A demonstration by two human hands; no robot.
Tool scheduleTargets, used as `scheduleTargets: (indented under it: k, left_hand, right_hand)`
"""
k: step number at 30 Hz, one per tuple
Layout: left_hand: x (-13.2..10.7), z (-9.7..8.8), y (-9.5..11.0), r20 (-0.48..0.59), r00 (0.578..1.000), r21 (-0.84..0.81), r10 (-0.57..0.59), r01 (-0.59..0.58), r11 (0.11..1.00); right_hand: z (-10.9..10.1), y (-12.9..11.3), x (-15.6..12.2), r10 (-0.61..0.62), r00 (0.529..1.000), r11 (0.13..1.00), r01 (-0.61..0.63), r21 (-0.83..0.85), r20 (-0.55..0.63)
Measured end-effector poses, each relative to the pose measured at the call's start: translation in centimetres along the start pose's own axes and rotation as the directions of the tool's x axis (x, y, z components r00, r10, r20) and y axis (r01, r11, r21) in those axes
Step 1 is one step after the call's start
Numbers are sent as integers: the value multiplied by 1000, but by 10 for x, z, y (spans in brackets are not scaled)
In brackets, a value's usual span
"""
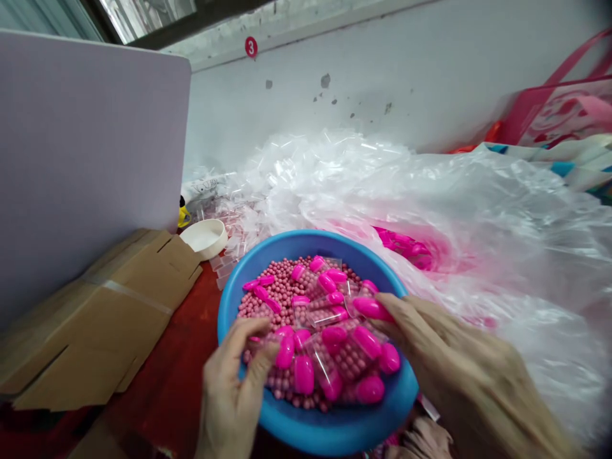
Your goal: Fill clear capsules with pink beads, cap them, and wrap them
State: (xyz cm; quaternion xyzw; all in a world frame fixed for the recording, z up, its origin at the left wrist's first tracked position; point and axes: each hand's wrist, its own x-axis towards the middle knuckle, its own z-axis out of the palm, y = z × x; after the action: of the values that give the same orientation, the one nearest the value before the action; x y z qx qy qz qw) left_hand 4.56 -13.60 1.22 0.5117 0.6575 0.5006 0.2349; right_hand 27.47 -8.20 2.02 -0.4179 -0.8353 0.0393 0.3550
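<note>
A blue bowl [335, 424] sits low in the middle, full of small pink beads [282, 290] and several clear tubes with bright pink caps [329, 284]. My left hand [232, 398] rests on the bowl's near left rim, thumb and fingers pinched on a pink-capped tube [285, 350]. From the right my right hand [459, 370] reaches over the bowl, its fingertips closed on another pink-capped tube [370, 308].
A heap of clear plastic bags [478, 210] lies behind and right of the bowl, with more pink pieces [406, 245] inside. Flattened cardboard [105, 312] and a grey board [86, 159] stand at left. A white lid [206, 237] lies behind the bowl.
</note>
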Motion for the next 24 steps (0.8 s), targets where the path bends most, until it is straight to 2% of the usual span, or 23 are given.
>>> scheduleTargets:
  k: [2, 4, 5, 7, 11, 16, 19, 21, 24]
  left_hand:
    - [16, -13, -7, -26, 998, 135, 52, -48, 990]
    - [30, -20, -13, -9, 997, 196, 75, -72, 978]
    - [37, -22, -16, -1, 996, 222, 85, -82, 972]
    - [49, -22, -21, 10, 994, 287, 111, -109, 952]
    - [75, -18, -31, 39, 985, 393, 168, -169, 904]
    - [95, -13, -36, 141, 968, 463, 208, -250, 850]
    - [98, -10, -38, 188, 958, 484, 218, -284, 828]
    - [97, -10, -39, 202, 954, 493, 221, -295, 818]
    - [94, -10, -39, 220, 950, 511, 221, -305, 804]
  right_hand:
    - [3, 10, 8, 21, 985, 989, 4, -146, 172]
    - [9, 13, 19, 57, 946, 982, 5, -189, 319]
    - [14, 13, 25, 60, 934, 984, 4, -180, 352]
    - [24, 10, 37, 7, 933, 996, 26, -86, 361]
    - [55, 4, 67, -198, 906, 977, 151, 152, 374]
    - [122, 2, 109, -205, 889, 976, 154, 155, 409]
    - [153, 0, 119, -246, 865, 964, 172, 200, 438]
    - [162, -1, 120, -279, 840, 955, 192, 226, 465]
    - [160, 3, 117, -311, 808, 946, 215, 241, 501]
